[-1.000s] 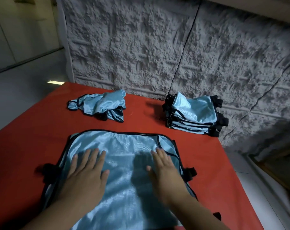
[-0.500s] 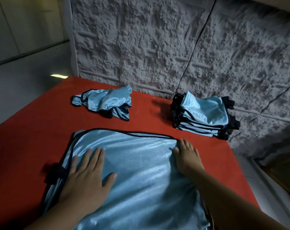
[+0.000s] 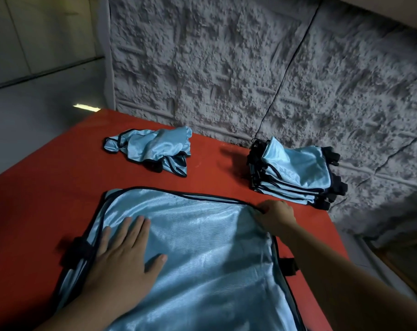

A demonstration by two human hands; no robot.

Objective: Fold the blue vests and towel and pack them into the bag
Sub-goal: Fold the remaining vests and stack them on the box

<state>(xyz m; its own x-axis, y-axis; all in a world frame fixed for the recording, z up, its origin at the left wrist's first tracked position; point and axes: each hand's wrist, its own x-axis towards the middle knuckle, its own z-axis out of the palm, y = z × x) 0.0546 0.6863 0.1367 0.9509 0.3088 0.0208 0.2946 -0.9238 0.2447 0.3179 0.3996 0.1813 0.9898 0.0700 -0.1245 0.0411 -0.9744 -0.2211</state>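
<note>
Pinching the spread vest at its far right corner, the right hand had the cloth stretching leftward — toward the left hand pressing flat.

Crumpled vest left of folded stack.

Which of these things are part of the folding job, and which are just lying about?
Part of the job:
- spread-out blue vest, pressed flat by the left hand, far corner pinched by the right hand
- crumpled blue vest
- stack of folded vests

Just there:
- red table
- rough grey wall
- black cable on the wall

No bag or towel shows.
</note>
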